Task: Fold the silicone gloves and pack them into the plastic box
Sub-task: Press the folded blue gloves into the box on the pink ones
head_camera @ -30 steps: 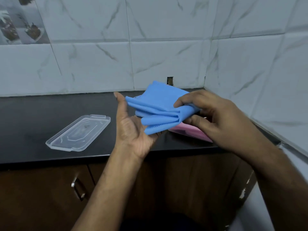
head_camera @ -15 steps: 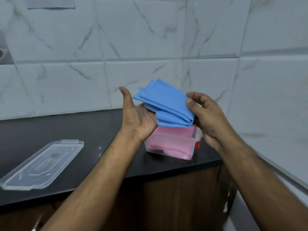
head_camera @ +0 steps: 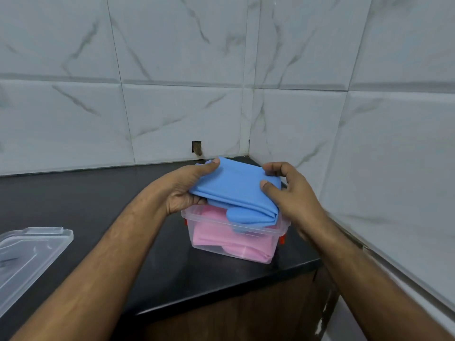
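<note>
Folded blue silicone gloves [head_camera: 236, 190] held between both hands directly over an open, clear rectangular plastic box [head_camera: 231, 238]. Left hand [head_camera: 183, 190] clamped on the left edge of the blue bundle, thumb [head_camera: 209, 166] pressed on top, remaining fingers tucked underneath. Right hand [head_camera: 293, 193] clamped on the right edge, thumb [head_camera: 269, 190] on the upper surface and fingertips curled over the far corner. Lower front fold of the blue gloves drooping to the near rim of the box, one rounded blue glove finger [head_camera: 234, 214] hanging just inside; cannot tell whether the bundle rests on the rim or only brushes it.

Inside the box, folded pink silicone gloves [head_camera: 229, 244] lying flat against the bottom, visible through the transparent wall. Small red latch clips [head_camera: 282, 239] at the box's right and left ends. Box standing on a glossy black stone worktop [head_camera: 98, 200], near the right-hand corner where two walls of white marble-patterned tiles [head_camera: 172, 70] meet. Small dark rectangular notch [head_camera: 196, 147] in the back wall just above the worktop, behind the hands.

Clear plastic box lid [head_camera: 27, 259] lying flat on the worktop at the far left, well apart from the box, partly cut off by the edge of the view. Brown wooden cabinet front [head_camera: 246, 313] below the worktop edge.
</note>
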A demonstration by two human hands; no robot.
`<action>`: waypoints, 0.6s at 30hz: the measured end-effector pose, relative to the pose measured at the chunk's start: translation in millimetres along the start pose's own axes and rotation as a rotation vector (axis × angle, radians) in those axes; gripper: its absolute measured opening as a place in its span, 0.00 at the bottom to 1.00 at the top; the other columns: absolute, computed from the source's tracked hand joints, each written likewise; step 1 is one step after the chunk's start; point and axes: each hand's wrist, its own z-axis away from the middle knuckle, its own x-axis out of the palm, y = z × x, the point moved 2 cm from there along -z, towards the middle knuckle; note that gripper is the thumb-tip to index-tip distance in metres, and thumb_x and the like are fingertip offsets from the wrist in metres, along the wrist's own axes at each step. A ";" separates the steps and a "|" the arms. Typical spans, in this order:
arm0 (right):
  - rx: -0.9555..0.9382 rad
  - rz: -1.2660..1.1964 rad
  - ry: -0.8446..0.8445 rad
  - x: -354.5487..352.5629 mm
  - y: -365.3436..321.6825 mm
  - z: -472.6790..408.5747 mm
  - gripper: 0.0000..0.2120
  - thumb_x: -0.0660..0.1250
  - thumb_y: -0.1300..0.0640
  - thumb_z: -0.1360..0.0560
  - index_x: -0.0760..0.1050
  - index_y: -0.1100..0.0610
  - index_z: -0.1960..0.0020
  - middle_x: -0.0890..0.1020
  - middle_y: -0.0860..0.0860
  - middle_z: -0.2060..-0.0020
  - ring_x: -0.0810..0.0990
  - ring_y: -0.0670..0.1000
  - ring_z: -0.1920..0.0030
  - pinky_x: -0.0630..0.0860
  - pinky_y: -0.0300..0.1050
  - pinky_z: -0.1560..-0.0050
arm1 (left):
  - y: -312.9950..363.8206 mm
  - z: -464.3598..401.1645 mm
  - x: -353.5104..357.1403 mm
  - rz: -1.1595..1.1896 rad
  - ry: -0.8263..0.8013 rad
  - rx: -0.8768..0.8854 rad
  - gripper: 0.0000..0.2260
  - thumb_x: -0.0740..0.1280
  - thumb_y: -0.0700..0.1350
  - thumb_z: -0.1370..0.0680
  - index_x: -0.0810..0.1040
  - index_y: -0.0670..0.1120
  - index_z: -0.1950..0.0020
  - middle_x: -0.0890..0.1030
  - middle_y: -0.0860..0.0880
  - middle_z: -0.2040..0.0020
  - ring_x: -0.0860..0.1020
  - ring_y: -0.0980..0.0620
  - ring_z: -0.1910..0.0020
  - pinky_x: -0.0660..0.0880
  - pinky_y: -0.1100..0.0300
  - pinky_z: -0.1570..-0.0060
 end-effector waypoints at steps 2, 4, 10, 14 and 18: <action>-0.042 0.075 -0.009 -1.0 0.3 0.5 0.16 0.69 0.56 0.22 0.74 0.48 0.35 0.78 0.41 0.40 0.77 0.41 0.39 0.74 0.46 0.33 | -0.8 -1.9 -3.5 0.013 -0.022 0.003 0.17 0.69 0.52 0.20 0.81 0.42 0.36 0.86 0.42 0.43 0.87 0.46 0.51 0.83 0.46 0.52; -0.066 0.118 -0.011 -2.0 0.7 1.2 0.18 0.68 0.56 0.22 0.72 0.48 0.33 0.77 0.42 0.39 0.76 0.40 0.38 0.73 0.43 0.33 | 0.0 -3.0 -7.3 0.063 -0.033 0.005 0.18 0.69 0.53 0.21 0.82 0.42 0.38 0.86 0.41 0.43 0.87 0.45 0.50 0.85 0.45 0.53; -0.041 0.278 -0.037 -0.8 3.4 1.1 0.26 0.64 0.52 0.21 0.63 0.45 0.24 0.63 0.42 0.32 0.73 0.39 0.42 0.68 0.31 0.42 | 5.6 -11.8 -15.8 0.005 0.021 -0.014 0.19 0.68 0.56 0.20 0.83 0.42 0.41 0.87 0.42 0.46 0.88 0.45 0.52 0.85 0.43 0.54; 0.026 0.330 -0.099 -0.6 -3.6 -9.7 0.25 0.59 0.40 0.19 0.66 0.46 0.24 0.72 0.46 0.30 0.74 0.48 0.34 0.70 0.44 0.34 | 7.3 -13.2 -16.9 -0.112 0.022 -0.042 0.19 0.68 0.55 0.19 0.82 0.41 0.38 0.87 0.42 0.44 0.86 0.44 0.45 0.80 0.40 0.40; 0.029 0.317 -0.081 -1.2 -5.9 -17.2 0.21 0.58 0.38 0.18 0.80 0.49 0.38 0.83 0.45 0.45 0.81 0.47 0.44 0.74 0.42 0.47 | 0.2 -13.5 -15.9 -0.236 0.034 0.000 0.14 0.67 0.51 0.17 0.82 0.42 0.40 0.86 0.41 0.43 0.83 0.40 0.41 0.72 0.36 0.31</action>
